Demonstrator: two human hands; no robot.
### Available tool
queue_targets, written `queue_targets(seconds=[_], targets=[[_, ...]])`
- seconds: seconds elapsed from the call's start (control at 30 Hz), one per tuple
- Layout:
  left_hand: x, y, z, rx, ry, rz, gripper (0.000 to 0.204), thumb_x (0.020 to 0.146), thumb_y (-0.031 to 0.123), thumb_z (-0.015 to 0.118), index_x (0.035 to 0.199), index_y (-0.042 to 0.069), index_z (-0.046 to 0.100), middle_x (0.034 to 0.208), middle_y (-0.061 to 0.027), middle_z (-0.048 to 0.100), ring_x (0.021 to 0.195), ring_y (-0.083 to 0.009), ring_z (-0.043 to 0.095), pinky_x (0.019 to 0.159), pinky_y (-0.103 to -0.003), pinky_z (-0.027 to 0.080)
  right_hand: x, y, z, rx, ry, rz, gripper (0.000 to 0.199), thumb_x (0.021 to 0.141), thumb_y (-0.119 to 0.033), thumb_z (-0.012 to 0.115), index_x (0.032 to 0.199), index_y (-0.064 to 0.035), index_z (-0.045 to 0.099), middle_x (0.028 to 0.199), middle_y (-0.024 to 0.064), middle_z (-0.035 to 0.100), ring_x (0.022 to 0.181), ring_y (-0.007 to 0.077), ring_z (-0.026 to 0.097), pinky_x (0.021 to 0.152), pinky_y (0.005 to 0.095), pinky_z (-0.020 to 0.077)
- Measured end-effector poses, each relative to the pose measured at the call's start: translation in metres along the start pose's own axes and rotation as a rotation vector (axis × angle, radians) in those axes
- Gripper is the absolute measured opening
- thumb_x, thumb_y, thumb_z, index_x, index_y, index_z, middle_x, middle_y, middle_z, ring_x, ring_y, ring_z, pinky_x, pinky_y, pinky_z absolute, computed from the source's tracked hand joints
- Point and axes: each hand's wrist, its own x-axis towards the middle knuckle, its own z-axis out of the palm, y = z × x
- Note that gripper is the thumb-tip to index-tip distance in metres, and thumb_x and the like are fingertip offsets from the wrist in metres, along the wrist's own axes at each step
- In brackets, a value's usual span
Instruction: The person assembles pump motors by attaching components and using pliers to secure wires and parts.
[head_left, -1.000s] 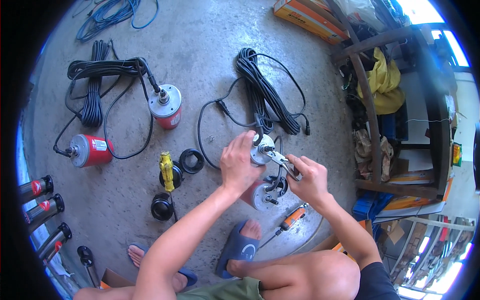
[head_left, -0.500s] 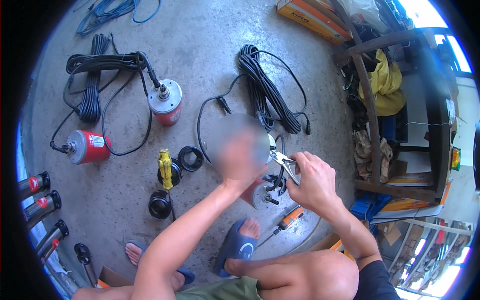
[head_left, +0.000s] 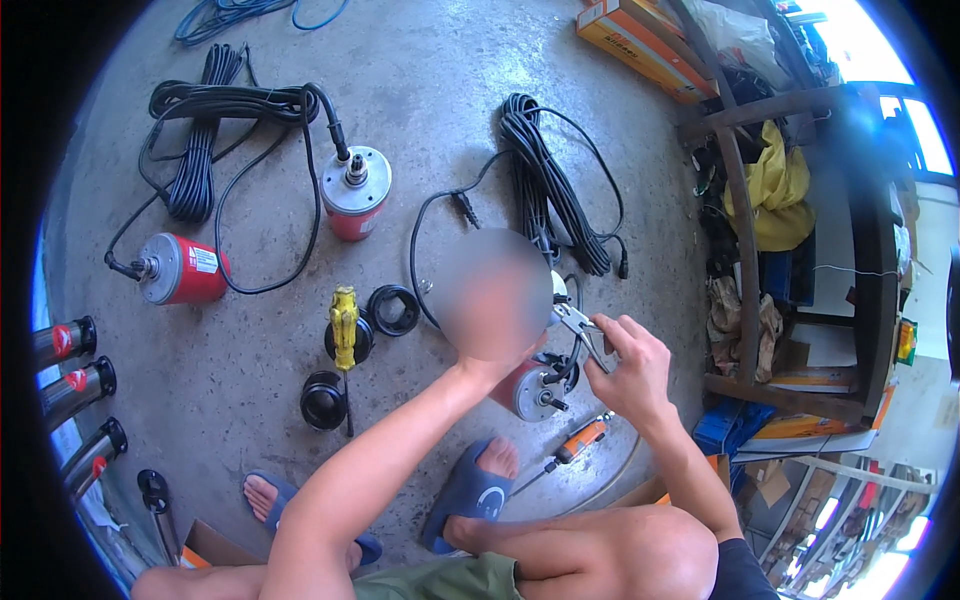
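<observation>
My right hand (head_left: 632,368) is closed around the handles of metal pliers (head_left: 576,322), whose jaws point left toward my left hand. A round blur covers most of my left hand (head_left: 488,325), so its fingers and anything in them are hidden. Just right of the blur, by the plier jaws, part of a pale round piece (head_left: 559,287) shows. Beneath my hands lies a red motor (head_left: 530,390) with a grey end cap, a shaft toward me and a black cable. The black cable coil (head_left: 560,190) lies beyond my hands.
Two red motors (head_left: 357,190) with a coiled black cable (head_left: 190,150) lie far left. Nearer are a yellow-handled screwdriver (head_left: 344,325) and black rings (head_left: 393,310). An orange power tool (head_left: 582,440) lies by my foot. Black tubes (head_left: 75,395) stand left; a cluttered rack (head_left: 740,240) stands right.
The view has shifted slightly, so the floor items sit a little further right. My right hand still holds the pliers near my left hand, their angle slightly changed.
</observation>
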Motion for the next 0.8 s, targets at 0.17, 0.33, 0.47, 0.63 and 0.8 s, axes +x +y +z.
queue_targets(seconds=[0.17, 0.33, 0.47, 0.63, 0.8], targets=[[0.003, 0.004, -0.008, -0.013, -0.005, 0.019, 0.081, 0.060, 0.020, 0.087, 0.134, 0.009, 0.054, 0.124, -0.0151, 0.067, 0.109, -0.0360, 0.068, 0.092, -0.046, 0.052, 0.003, -0.006, 0.003, 0.008, -0.058, 0.078, 0.040, 0.070, -0.013, 0.077, 0.108, -0.0080, 0.068, 0.083, 0.0093, 0.062, 0.078, 0.0302, 0.066, 0.070, 0.0416, 0.0527], [0.008, 0.008, -0.005, -0.028, -0.009, 0.020, 0.078, 0.062, 0.023, 0.085, 0.132, 0.008, 0.055, 0.123, -0.0150, 0.067, 0.107, -0.0360, 0.068, 0.090, -0.046, 0.053, -0.005, 0.023, 0.064, 0.155, 0.125, 0.003, 0.034, 0.069, -0.006, 0.073, 0.100, -0.0044, 0.060, 0.087, 0.0152, 0.064, 0.080, 0.0371, 0.067, 0.069, 0.0424, 0.0534], [0.007, 0.003, -0.003, -0.025, -0.020, -0.006, 0.077, 0.062, 0.025, 0.085, 0.131, 0.008, 0.055, 0.123, -0.0150, 0.067, 0.105, -0.0368, 0.069, 0.088, -0.046, 0.053, -0.002, 0.023, 0.079, 0.142, 0.201, -0.036, 0.031, 0.069, -0.003, 0.071, 0.097, -0.0044, 0.059, 0.083, 0.0142, 0.061, 0.075, 0.0364, 0.065, 0.065, 0.0426, 0.0510], [0.010, 0.001, -0.003, -0.045, -0.017, -0.020, 0.077, 0.061, 0.026, 0.087, 0.129, 0.009, 0.056, 0.114, -0.0152, 0.070, 0.094, -0.0391, 0.071, 0.080, -0.047, 0.056, 0.000, 0.029, 0.089, 0.177, 0.259, -0.061, 0.030, 0.068, -0.002, 0.071, 0.095, -0.0049, 0.058, 0.080, 0.0134, 0.059, 0.072, 0.0353, 0.063, 0.062, 0.0420, 0.0493], [0.009, -0.003, 0.003, -0.070, -0.007, -0.029, 0.078, 0.060, 0.027, 0.089, 0.128, 0.010, 0.055, 0.104, -0.0156, 0.072, 0.087, -0.0410, 0.072, 0.074, -0.048, 0.057, 0.000, 0.033, 0.096, 0.218, 0.283, -0.073, 0.031, 0.067, -0.004, 0.071, 0.094, -0.0054, 0.058, 0.079, 0.0130, 0.059, 0.071, 0.0354, 0.063, 0.061, 0.0421, 0.0494]])
